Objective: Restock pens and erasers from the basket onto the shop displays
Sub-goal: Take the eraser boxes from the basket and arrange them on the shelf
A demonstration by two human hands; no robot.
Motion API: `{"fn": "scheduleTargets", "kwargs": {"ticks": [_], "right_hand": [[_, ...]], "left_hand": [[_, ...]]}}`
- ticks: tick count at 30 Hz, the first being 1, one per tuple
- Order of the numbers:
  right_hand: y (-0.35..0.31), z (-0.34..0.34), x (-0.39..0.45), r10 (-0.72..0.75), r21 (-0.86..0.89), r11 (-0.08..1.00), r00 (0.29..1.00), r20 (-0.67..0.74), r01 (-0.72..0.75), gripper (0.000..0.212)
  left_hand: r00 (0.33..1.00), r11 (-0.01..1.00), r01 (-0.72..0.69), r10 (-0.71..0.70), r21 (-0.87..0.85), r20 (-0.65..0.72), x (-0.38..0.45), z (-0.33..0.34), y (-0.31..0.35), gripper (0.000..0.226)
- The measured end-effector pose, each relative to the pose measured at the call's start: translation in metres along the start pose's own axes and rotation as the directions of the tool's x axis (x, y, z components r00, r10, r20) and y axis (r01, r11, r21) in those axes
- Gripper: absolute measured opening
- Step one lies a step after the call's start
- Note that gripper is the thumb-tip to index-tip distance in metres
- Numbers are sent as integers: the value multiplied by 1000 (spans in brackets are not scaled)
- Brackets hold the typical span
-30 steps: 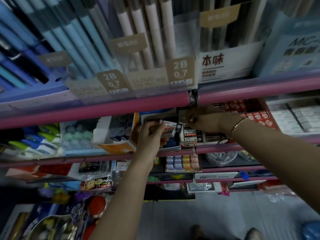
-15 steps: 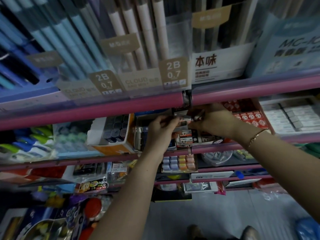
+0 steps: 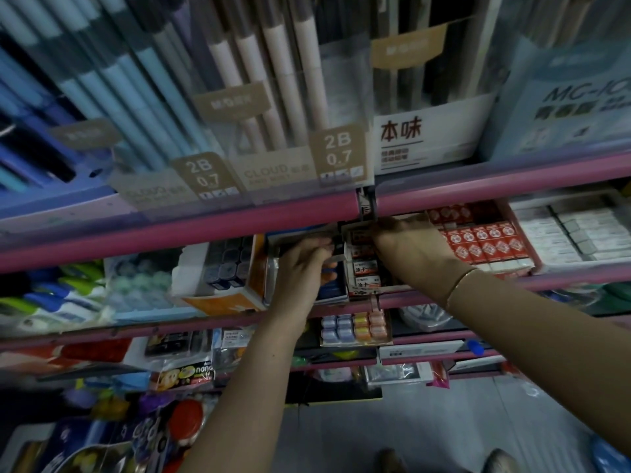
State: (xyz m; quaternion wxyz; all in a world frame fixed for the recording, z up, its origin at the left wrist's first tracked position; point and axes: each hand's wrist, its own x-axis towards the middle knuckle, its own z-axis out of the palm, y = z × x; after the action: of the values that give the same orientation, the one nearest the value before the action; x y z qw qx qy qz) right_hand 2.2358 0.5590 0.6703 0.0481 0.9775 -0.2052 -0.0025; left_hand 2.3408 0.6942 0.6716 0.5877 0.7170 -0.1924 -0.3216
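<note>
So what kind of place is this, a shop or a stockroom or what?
Most likely a stationery shop. Pink-edged display shelves carry boxed mechanical pencils with 2B 0.7 labels, and rows of small red boxed erasers sit in a tray on the shelf where both hands are working.

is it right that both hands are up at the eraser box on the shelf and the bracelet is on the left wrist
Not quite. The head view shows both hands, left and right, at the eraser box on the shelf, but the bracelet is on the right wrist.
</note>
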Motion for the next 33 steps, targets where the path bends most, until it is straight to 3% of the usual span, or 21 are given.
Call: {"fn": "scheduleTargets", "kwargs": {"ticks": [10,15,17,19,22,25,28,33], "right_hand": [[-2,7,7,103,42,994,994,-42,-101,36],[5,-6,5,190,291,938,981,29,-190,30],[16,-17,-6,210,385,896,975,68,-220,28],[26,-25,-23,189,434,871,973,136,-230,26],[31,-30,-54,111,465,849,946,304,-249,29],[27,-25,-72,84,426,874,938,338,-232,44],[26,-20,-79,91,403,894,960,267,-197,42],[24,-16,-83,-1,381,922,987,159,-61,36]], "left_hand": [[998,989,-55,51,139,31,-14,0,-6,15],[995,971,6,17,238,-97,-11,5,6,16],[990,957,-51,87,287,-113,-7,2,10,20],[973,846,-202,232,494,2,-5,2,17,25],[884,478,-441,376,760,276,0,16,25,13],[832,159,-526,298,836,467,9,34,24,37],[870,11,-468,182,883,459,10,49,21,43],[911,-45,-372,172,927,374,7,62,18,38]]}}
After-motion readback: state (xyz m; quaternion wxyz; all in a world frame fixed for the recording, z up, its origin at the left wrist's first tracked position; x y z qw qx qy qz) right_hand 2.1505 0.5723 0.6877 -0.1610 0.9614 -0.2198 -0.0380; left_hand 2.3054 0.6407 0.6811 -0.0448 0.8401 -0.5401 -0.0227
